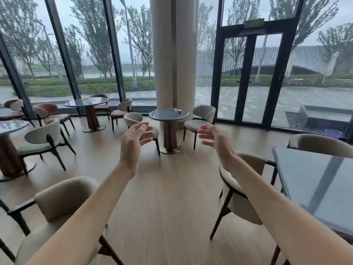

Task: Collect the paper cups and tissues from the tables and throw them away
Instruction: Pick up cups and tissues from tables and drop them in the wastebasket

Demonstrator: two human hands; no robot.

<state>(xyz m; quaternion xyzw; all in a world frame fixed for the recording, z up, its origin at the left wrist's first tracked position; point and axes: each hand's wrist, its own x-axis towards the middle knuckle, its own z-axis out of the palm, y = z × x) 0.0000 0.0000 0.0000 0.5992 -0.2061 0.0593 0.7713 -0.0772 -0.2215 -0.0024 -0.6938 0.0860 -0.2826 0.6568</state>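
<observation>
A small orange paper cup (179, 112) stands upright on the round grey table (164, 115) in front of the pillar, towards its right side. A small white scrap, maybe a tissue (175, 109), lies just left of the cup. My left hand (136, 137) and my right hand (214, 136) are both raised in front of me with fingers apart and palms facing each other, holding nothing. Both hands are well short of that table. A pale purple waste bin (333, 133) stands on the floor at the far right by the glass.
Beige chairs (201, 119) flank the cup's table. Another round table (86, 102) stands at the back left, a third round table (9, 125) at the left edge. A rectangular grey table (315, 178) and a chair (242, 188) stand close on my right. Wooden floor (172, 188) lies ahead.
</observation>
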